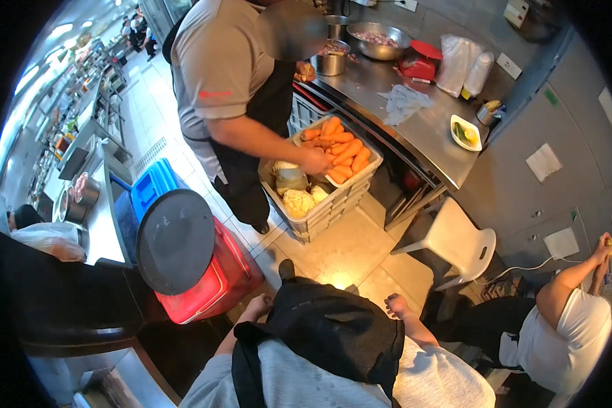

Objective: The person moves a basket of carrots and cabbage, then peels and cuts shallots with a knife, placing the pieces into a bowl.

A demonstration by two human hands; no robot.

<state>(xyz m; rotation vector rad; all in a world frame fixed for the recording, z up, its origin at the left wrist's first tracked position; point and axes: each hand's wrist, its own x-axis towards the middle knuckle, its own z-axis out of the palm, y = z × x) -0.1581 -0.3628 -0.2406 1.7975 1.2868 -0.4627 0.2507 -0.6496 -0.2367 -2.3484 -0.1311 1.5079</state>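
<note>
My left hand (258, 307) hangs beside my black apron (330, 330), near the red cooler box; its fingers are in shadow and hard to make out. On the other side of the apron, my right hand (397, 306) hangs over the floor with loosely bent fingers and nothing visible in it. Ahead of me stands a grey crate (311, 224), with carrots (343, 151) at its far end and cauliflower (298, 202) at its near end. A co-worker's hand (315, 161) reaches over the carrots, apart from my hands.
At my left, a round black tray (176, 241) rests on the red cooler box (207, 299). A white chair (453, 243) stands right of centre. The steel table (435, 136) holds bowls, a red scale (420, 61) and a cloth (404, 104). Another person (564, 326) is at far right.
</note>
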